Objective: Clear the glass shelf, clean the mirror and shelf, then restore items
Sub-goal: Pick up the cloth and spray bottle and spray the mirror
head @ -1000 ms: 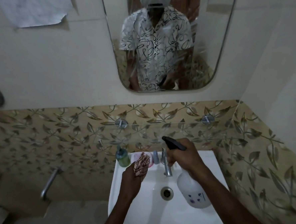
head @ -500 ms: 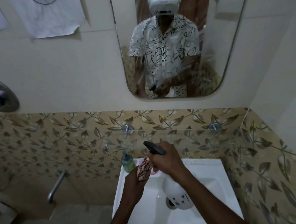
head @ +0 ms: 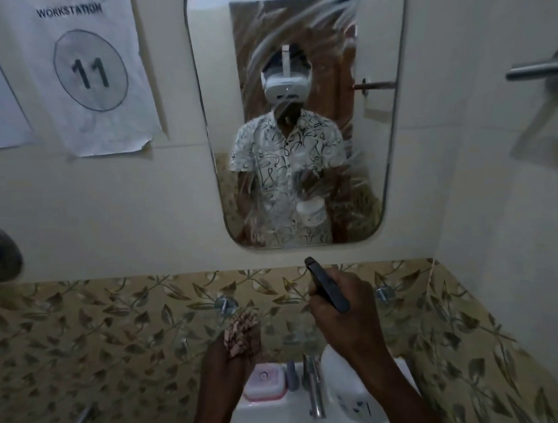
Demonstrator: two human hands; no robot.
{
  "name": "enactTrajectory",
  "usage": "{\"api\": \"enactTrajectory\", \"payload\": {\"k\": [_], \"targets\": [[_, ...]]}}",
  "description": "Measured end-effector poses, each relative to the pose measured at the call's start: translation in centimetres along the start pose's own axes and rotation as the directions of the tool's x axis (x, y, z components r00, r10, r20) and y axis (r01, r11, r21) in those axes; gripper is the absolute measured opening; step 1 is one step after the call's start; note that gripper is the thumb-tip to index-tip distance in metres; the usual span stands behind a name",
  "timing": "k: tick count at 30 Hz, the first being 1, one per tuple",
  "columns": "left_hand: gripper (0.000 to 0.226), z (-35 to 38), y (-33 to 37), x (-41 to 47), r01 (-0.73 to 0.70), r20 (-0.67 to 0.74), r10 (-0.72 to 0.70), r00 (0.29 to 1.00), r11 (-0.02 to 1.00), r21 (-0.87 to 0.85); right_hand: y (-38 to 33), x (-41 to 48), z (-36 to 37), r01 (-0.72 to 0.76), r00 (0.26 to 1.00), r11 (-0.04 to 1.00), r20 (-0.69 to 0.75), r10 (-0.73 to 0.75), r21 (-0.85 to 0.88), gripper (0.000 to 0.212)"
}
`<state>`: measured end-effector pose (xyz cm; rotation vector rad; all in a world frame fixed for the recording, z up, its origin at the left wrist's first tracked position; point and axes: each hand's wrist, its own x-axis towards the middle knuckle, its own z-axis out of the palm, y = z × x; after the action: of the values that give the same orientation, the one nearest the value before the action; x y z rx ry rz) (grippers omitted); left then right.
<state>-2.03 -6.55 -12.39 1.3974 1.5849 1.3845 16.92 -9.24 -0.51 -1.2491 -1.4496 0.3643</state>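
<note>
Glass shelf looks bare under the streaky mirror. Right hand is wrapped around a white spray bottle, nozzle aimed at the mirror; left hand clutches a wadded patterned cloth over the sink.
</note>
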Motion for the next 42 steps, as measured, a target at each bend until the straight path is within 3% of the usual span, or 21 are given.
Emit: {"api": "enactTrajectory", "payload": {"k": [1, 4, 7, 10, 13, 15, 18, 24, 26, 30, 34, 37, 39, 42], "targets": [[0.032, -0.4, 0.8, 0.7, 0.024, -0.032, -0.027, 0.999, 0.996, -0.082, -0.6, 0.2, 0.0, 0.001, 1.000, 1.000, 0.017, -0.001, 0.013, 0.012], [0.036, -2.2, 2.5, 2.3, 0.047, -0.015, -0.049, 0.999, 0.993, -0.108, -1.5, 0.7, 0.1, -0.001, 1.000, 0.997, 0.028, -0.001, 0.074, 0.008], [0.038, -3.3, 2.7, 3.8, 0.067, -0.013, -0.069, 0.998, 0.989, -0.128, -1.2, 1.0, -0.3, 0.000, 0.996, 1.000, -0.084, 0.000, -0.006, 0.020], [0.007, -3.2, 3.1, 4.0, 0.081, -0.020, -0.082, 0.996, 0.996, -0.042, -0.5, 1.2, -1.7, -0.083, 0.961, 0.991, -0.273, 0.051, -0.107, 0.040], [0.026, -2.9, 3.8, 4.2, 0.043, -0.030, -0.044, 0.999, 0.998, -0.037, 0.1, 1.7, -3.9, -0.156, 0.924, 0.983, -0.365, 0.111, -0.096, 0.015], [0.039, -2.6, 4.8, 4.1, 0.014, -0.033, -0.015, 0.999, 0.999, -0.034, 0.2, 2.3, -5.3, -0.184, 0.911, 0.978, -0.391, 0.134, -0.093, 0.008], [0.040, -2.5, 6.0, 4.2, -0.042, -0.042, 0.041, 0.998, 0.999, -0.016, -0.3, 3.4, -6.7, -0.208, 0.910, 0.976, -0.379, 0.169, -0.064, 0.019], [0.046, -3.1, 9.7, 6.0, -0.137, -0.082, 0.134, 0.988, 0.990, -0.022, -3.9, 6.1, -6.5, -0.130, 0.965, 0.991, -0.232, 0.124, -0.013, 0.016], [0.049, -3.3, 11.0, 6.6, -0.143, -0.108, 0.139, 0.984, 0.989, -0.031, -4.9, 6.9, -5.5, -0.079, 0.976, 0.997, -0.204, 0.073, -0.025, 0.021], [0.041, -3.4, 13.4, 7.6, -0.201, -0.147, 0.194, 0.970, 0.979, -0.028, -7.4, 8.4, -2.9, 0.020, 0.996, 1.000, -0.083, -0.019, 0.011, 0.005], [0.046, -3.3, 15.5, 8.4, -0.234, -0.145, 0.230, 0.962, 0.972, -0.009, -9.9, 9.6, -0.5, 0.060, 0.997, 0.998, -0.041, -0.061, -0.035, 0.020], [0.053, -3.3, 16.4, 8.6, -0.235, -0.163, 0.230, 0.959, 0.972, -0.013, -12.1, 10.4, 0.2, 0.119, 0.993, 0.993, 0.007, -0.119, 0.002, 0.015], [0.057, -3.2, 16.9, 8.6, -0.239, -0.172, 0.231, 0.958, 0.971, -0.024, -13.5, 11.0, 0.2, 0.152, 0.988, 0.988, -0.039, -0.152, 0.003, 0.013], [0.060, -3.2, 17.4, 8.4, -0.248, -0.160, 0.236, 0.958, 0.967, -0.054, -15.0, 12.0, -1.4, 0.149, 0.955, 0.988, -0.252, -0.157, -0.050, 0.024]]}}
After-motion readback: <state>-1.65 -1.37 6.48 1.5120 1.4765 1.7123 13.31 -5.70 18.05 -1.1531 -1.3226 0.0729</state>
